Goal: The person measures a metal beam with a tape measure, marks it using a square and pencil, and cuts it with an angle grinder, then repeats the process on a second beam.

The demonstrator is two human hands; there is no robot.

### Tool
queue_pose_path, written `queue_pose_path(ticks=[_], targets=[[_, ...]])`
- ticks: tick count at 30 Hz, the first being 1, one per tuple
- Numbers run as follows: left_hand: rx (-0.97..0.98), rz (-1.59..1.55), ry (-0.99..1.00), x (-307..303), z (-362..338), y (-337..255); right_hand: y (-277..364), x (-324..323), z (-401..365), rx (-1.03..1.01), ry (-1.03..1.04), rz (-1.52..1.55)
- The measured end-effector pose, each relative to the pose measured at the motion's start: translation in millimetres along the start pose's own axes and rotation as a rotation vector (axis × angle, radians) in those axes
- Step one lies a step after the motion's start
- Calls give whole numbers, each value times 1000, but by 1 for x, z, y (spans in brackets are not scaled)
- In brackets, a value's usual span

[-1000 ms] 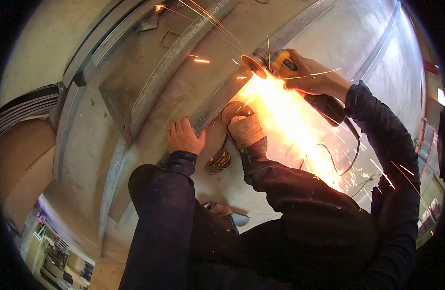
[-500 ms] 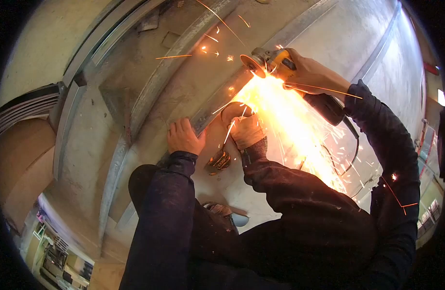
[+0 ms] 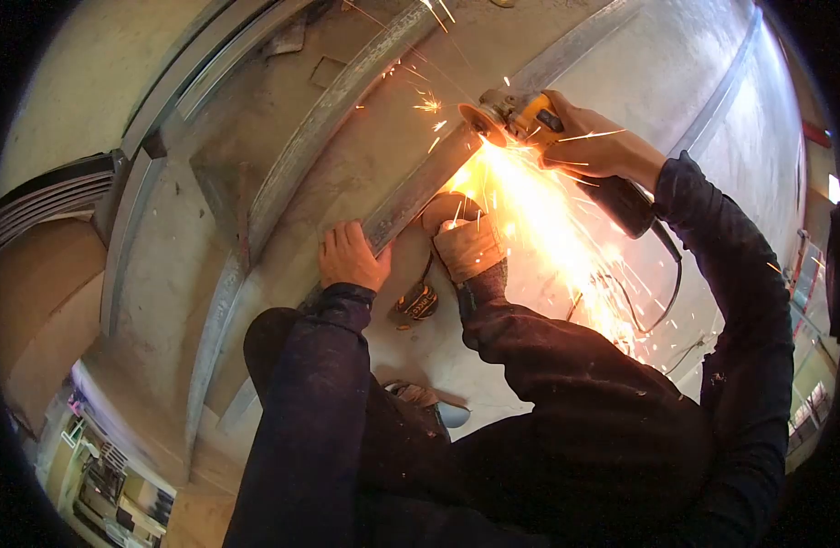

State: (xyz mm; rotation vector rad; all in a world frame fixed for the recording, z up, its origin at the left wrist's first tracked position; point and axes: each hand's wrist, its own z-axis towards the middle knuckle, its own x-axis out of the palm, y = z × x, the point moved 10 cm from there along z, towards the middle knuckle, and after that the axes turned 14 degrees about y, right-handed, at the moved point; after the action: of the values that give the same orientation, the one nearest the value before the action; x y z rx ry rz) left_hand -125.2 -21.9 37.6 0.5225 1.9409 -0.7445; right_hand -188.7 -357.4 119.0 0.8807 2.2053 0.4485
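Note:
My right hand (image 3: 589, 142) is wrapped round a yellow and black angle grinder (image 3: 537, 121). The grinder's orange-brown disc (image 3: 482, 123) touches a grey metal bar (image 3: 425, 187), and a bright stream of sparks (image 3: 548, 228) pours down to the right from the contact. Lower on the same bar, my left hand (image 3: 354, 257) grips it near its edge, with the fingers laid over its side. My booted foot (image 3: 470, 245) stands close beside the bar, under the grinder. The exact point of contact is partly lost in the glare.
A tape measure (image 3: 417, 301) lies on the floor between my left hand and the boot. The grinder's black cord (image 3: 673, 283) loops down at the right. Another long metal bar (image 3: 301, 164) runs parallel on the left. Stacked metal profiles (image 3: 55, 196) sit at the far left.
The right hand and grinder have shifted very slightly right and down along with the view. The spark stream looks narrower. My left hand keeps its place on the bar.

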Motion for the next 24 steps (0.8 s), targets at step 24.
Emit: queue_pose_path(ticks=[24], targets=[[-76, -48, 129, 14, -2, 9, -2, -4, 2, 134, 24, 214]])
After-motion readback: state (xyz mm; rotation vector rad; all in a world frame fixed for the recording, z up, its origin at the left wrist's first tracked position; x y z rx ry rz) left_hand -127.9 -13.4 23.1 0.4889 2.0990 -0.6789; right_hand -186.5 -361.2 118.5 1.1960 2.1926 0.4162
